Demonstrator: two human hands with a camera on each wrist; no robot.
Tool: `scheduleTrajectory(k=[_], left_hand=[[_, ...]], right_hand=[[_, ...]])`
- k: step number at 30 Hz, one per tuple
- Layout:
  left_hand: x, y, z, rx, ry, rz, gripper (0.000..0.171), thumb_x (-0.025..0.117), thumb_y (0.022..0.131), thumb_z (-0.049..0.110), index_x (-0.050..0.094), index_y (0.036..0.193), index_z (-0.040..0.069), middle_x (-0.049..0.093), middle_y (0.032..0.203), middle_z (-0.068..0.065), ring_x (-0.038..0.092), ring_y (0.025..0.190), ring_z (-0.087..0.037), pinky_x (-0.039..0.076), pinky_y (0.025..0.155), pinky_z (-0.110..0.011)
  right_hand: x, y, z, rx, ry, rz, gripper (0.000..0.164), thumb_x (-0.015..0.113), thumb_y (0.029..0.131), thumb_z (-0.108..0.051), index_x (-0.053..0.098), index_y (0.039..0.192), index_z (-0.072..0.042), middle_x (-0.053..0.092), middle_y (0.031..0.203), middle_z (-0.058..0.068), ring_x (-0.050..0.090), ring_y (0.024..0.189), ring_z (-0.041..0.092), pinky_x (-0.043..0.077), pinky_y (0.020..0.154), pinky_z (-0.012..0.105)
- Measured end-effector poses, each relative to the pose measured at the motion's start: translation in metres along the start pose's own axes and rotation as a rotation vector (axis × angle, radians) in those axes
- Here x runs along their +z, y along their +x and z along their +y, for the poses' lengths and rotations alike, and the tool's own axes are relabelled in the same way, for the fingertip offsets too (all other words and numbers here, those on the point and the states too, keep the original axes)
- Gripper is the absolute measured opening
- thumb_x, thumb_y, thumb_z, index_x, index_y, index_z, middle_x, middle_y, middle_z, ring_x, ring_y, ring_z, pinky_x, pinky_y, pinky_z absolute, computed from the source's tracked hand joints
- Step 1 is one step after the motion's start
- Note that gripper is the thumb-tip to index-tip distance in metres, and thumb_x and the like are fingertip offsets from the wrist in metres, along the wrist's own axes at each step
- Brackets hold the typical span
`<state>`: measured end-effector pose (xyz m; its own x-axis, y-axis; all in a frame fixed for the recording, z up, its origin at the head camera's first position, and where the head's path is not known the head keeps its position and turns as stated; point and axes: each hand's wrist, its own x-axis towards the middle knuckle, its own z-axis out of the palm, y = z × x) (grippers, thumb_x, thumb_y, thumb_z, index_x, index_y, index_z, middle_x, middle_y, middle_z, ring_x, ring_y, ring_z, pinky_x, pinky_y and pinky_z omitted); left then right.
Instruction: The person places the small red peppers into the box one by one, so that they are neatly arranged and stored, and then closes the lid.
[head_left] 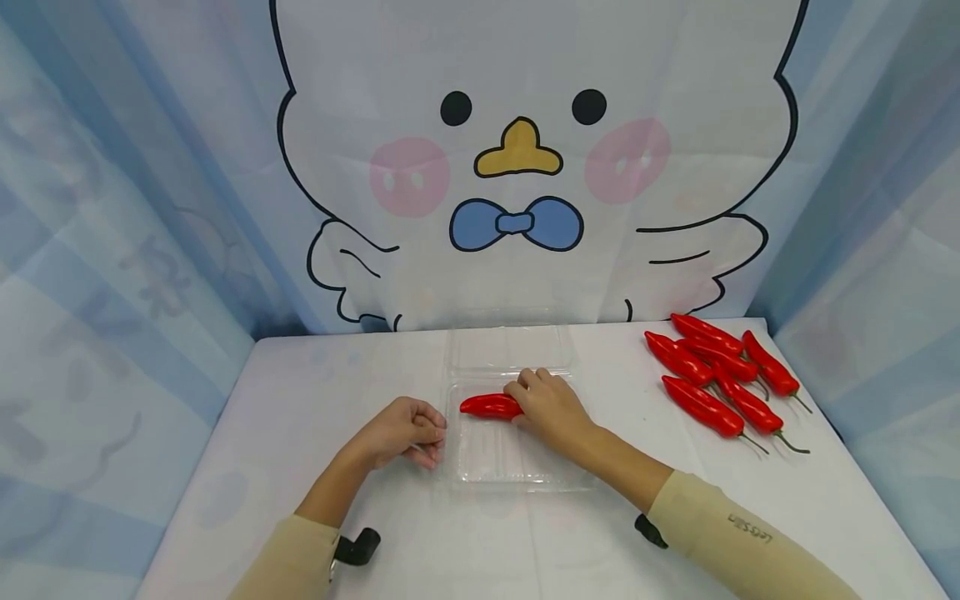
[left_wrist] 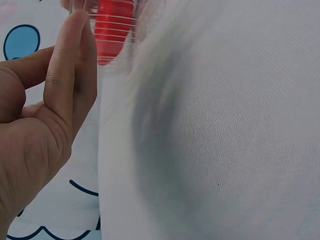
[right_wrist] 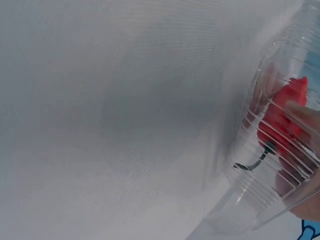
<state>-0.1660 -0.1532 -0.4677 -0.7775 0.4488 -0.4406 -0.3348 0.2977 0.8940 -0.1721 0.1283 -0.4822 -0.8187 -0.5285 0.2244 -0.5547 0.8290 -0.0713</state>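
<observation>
Head view: in the middle, the right hand (head_left: 551, 412) grips a red pepper (head_left: 487, 407) inside the clear box (head_left: 517, 480). Left wrist view: upper left, the left hand (left_wrist: 42, 115) pinches the box's edge, maybe to keep it still. Right wrist view: the pepper's stem (right_wrist: 259, 160) shows at right.

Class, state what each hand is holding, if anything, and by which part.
Right hand: a red chili pepper, by its stem-end half. Left hand: at the left edge of the clear plastic container; whether gripping, unclear.
</observation>
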Motion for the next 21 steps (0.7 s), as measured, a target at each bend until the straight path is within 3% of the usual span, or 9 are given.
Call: scheduleTrajectory(k=[21], left_hand=[[0.0015, 0.0013, 0.0006, -0.013, 0.003, 0.011, 0.021, 0.065, 0.099, 0.000, 0.059, 0.115, -0.013, 0.071, 0.084, -0.012, 0.072, 0.068, -0.018, 0.066, 0.065, -0.035]], right_hand=[[-0.0010, -0.0017, -0.0005, -0.007, -0.012, 0.012, 0.040, 0.091, 0.079, -0.024, 0.072, 0.113, -0.012, 0.067, 0.102, 0.004, 0.060, 0.092, 0.022, 0.056, 0.079, 0.033]])
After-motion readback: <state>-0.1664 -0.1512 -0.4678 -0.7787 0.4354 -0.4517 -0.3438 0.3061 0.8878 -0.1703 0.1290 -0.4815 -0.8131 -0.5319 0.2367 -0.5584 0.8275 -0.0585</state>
